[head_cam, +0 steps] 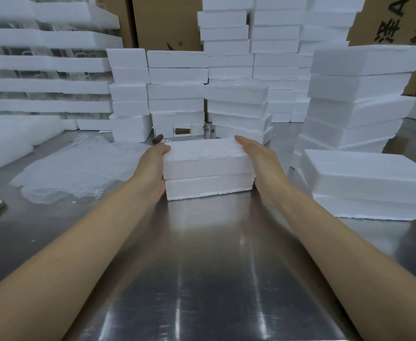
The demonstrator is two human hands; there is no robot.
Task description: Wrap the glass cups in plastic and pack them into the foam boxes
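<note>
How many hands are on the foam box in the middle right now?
2. The left hand holds the left end of the foam box, thumb over its top edge; the right hand lies flat against its right end. No other hand is in view.

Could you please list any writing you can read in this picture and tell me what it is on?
"A": large print, turned sideways, on the cardboard box at top right.
Chinese characters beside it: too blurred to read.
Round mark on the middle cardboard box: too small.
</note>
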